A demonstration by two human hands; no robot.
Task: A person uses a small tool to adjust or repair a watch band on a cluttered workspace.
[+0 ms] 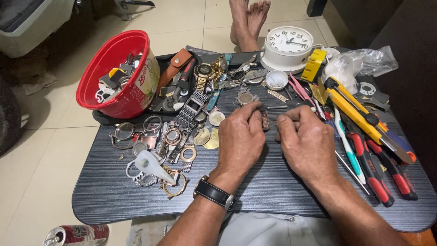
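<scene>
- Two hands rest in the middle of the dark table (114,191).
- Left hand (240,136) pinches a small brown watch part (265,120) with curled fingers.
- Right hand (307,143) is curled just beside it; I cannot tell what it grips.
- Many watch pieces (173,136) lie to the left.

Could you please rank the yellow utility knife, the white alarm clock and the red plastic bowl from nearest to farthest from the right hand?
From the right hand:
1. Yellow utility knife, just right.
2. White alarm clock, beyond it.
3. Red plastic bowl, far left.
</scene>
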